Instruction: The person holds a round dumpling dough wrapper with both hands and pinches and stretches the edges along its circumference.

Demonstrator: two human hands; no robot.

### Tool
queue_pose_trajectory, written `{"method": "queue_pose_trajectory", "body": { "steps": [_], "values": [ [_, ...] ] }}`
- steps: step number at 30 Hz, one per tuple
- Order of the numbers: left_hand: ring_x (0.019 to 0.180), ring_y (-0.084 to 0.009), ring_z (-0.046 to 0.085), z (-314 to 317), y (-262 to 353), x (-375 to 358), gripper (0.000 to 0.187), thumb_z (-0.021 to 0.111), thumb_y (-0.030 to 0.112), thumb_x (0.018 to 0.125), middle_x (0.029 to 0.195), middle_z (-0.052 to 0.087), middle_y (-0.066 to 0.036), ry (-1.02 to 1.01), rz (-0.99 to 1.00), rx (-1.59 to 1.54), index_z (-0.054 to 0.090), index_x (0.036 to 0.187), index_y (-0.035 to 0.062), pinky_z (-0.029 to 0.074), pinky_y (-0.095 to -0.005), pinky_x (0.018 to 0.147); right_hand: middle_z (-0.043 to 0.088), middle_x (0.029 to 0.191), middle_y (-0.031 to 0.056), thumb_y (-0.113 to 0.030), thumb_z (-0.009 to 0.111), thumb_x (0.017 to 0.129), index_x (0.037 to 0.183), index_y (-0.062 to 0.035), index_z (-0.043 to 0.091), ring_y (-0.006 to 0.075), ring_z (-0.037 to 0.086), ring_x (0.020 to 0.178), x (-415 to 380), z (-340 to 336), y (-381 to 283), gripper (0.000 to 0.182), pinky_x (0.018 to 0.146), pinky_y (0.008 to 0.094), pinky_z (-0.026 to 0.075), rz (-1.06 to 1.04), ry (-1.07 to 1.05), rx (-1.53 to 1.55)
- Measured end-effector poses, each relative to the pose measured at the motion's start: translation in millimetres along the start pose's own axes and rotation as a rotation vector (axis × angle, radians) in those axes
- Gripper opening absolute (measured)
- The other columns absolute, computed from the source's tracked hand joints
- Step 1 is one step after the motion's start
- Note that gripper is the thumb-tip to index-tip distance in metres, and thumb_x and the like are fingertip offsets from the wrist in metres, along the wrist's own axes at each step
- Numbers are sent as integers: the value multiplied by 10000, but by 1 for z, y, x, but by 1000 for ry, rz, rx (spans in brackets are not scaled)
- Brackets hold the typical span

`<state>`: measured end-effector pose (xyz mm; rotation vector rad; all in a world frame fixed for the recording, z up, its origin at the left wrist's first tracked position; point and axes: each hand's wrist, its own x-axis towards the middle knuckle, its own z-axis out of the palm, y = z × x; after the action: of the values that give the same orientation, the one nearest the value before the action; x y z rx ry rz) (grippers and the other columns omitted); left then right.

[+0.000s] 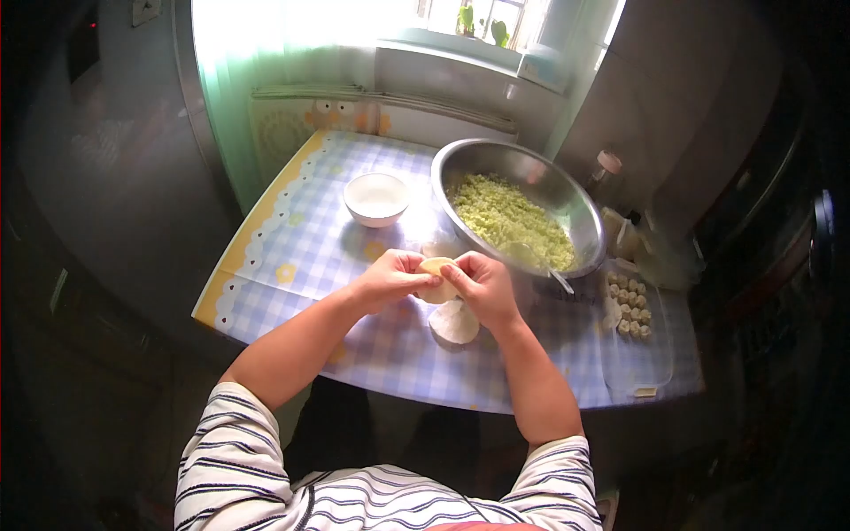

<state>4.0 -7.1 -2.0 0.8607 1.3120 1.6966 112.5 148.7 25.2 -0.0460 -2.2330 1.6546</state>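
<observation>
Between both hands, above the table's middle, is a round dough wrapper (436,290). My left hand (397,281) pinches its left edge, and my right hand (485,288) pinches its upper right edge. Just below them a pale stack of wrappers (454,322) lies on the checked cloth. A large steel bowl (584,196) with chopped green filling (509,217) stands behind my right hand, a utensil handle (561,282) sticking out at its near rim. Behind my left hand sits a small white bowl (377,199). Several small folded dumplings (629,305) rest in a clear tray (657,354) at the right.
A blue-and-white checked tablecloth (292,305) with a yellow border covers the table. At its back right stand a bottle with a pink cap (608,163) and some plastic bags (660,250). Behind the table are a radiator-like panel (425,119) and a window (496,19).
</observation>
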Motion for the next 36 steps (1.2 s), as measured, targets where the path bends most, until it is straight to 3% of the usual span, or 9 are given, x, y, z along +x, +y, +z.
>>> {"method": "queue_pose_trajectory", "body": {
  "steps": [8, 18, 31, 32, 36],
  "values": [
    [809, -100, 603, 8, 7, -4, 323, 705, 235, 784, 899, 636, -38, 16, -17, -131, 614, 1007, 21, 488, -251, 719, 601, 676, -3, -165, 630, 848, 790, -2, 614, 37, 510, 610, -2, 4, 2, 174, 547, 193, 410, 32, 55, 167],
    [815, -122, 616, 4, 3, -4, 310, 698, 202, 789, 914, 641, -73, 2, -64, -226, 609, 1013, 7, 499, -261, 722, 604, 699, 2, -172, 626, 854, 801, -3, 610, 39, 525, 628, -5, 10, -1, 178, 564, 190, 424, 8, 109, 245],
    [796, -104, 612, 3, 2, -2, 306, 705, 197, 782, 890, 648, -55, 37, -11, -199, 621, 1003, 3, 495, -250, 696, 608, 664, 18, -138, 643, 831, 770, 6, 610, 47, 527, 605, -5, 7, -8, 160, 550, 206, 431, -19, 103, 42],
    [867, -155, 619, 4, 6, -4, 289, 657, 137, 811, 966, 633, -81, 39, -30, -217, 592, 1048, -16, 504, -303, 784, 607, 664, 17, -139, 641, 834, 771, 6, 609, 48, 525, 604, -6, 7, -9, 161, 551, 205, 430, -9, 112, 41],
    [876, -171, 621, 7, 8, -4, 298, 651, 147, 814, 977, 627, -90, -18, -74, -318, 582, 1060, -7, 508, -346, 814, 601, 668, 11, -151, 628, 846, 777, -3, 602, 44, 513, 605, -4, 8, -6, 165, 550, 202, 418, -8, 114, 135]
  ]
}}
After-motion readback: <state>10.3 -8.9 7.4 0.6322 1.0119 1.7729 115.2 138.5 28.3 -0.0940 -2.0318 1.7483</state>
